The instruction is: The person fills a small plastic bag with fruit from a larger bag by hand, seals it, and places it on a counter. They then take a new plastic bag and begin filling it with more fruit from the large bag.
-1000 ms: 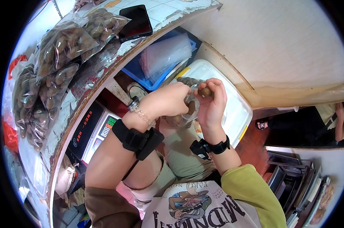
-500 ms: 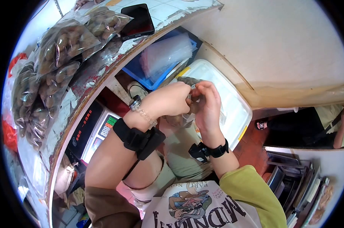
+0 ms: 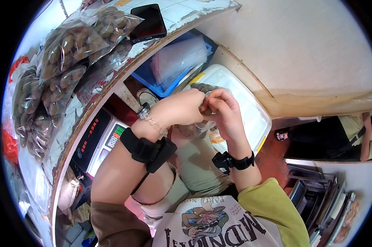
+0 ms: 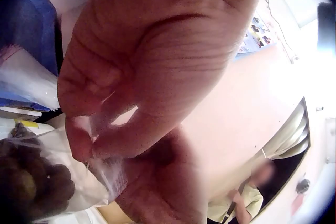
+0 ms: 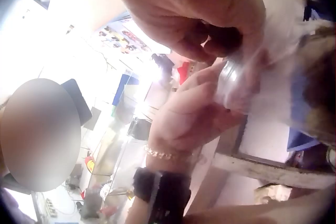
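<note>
Bag [image 4: 86, 184] of brown pieces [image 4: 58, 182] is being pinched at one edge by fingers of left hand [image 3: 184, 108], near white tub [image 3: 252, 117] | dark piece [image 5: 226, 41] is apparently being clasped in curled fingers of right hand [image 3: 228, 113], view blurred | spillage is being risked by thin plastic slipping

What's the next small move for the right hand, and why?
Probably ease the right hand into the clear plastic bag and release there: its curled fingers seem to hold a brown fruit, partly hidden, close to the bag, which the left hand pinches, and similar fruits lie inside.
</note>
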Motion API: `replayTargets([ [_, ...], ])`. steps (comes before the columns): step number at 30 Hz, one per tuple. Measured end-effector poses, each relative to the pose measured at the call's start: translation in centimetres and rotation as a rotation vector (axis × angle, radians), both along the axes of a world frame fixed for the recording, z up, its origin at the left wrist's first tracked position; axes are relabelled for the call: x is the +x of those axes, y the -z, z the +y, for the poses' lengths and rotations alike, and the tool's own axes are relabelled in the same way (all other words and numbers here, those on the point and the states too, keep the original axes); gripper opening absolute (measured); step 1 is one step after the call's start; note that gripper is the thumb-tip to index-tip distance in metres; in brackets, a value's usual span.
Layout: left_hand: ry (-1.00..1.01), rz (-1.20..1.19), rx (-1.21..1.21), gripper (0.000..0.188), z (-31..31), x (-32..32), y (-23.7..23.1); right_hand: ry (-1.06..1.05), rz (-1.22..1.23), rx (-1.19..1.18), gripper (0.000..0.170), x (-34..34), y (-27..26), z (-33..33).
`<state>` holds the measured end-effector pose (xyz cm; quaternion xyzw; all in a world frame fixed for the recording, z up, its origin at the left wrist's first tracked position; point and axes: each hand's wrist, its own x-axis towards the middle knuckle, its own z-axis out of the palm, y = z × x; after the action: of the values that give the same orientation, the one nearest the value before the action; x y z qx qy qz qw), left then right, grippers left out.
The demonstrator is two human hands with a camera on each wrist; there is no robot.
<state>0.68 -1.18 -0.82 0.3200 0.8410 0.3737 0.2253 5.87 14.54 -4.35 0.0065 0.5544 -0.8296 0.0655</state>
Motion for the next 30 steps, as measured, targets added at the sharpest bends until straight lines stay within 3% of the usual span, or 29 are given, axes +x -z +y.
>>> replayTargets([
  [10,-0.002,0.007,-0.009,0.019,-0.2,-0.2,0.7,-0.04,0.018,0.114,0.018,-0.1,0.0,0.0],
  [20,-0.005,0.031,-0.049,0.023,-0.4,-0.1,0.4,-0.061,-0.022,0.126,0.015,-0.4,0.1,0.5],
  [23,-0.002,0.047,-0.016,0.023,-0.4,-0.1,0.4,-0.06,-0.012,0.087,0.013,-0.6,0.8,0.6],
  [25,-0.011,0.027,-0.022,0.023,-0.3,-0.2,0.4,-0.064,-0.009,-0.074,0.013,-0.6,1.0,0.8],
  [30,0.024,0.053,0.03,0.025,-0.5,-0.6,1.8,0.035,0.044,-0.111,0.015,-0.3,0.7,0.3],
])
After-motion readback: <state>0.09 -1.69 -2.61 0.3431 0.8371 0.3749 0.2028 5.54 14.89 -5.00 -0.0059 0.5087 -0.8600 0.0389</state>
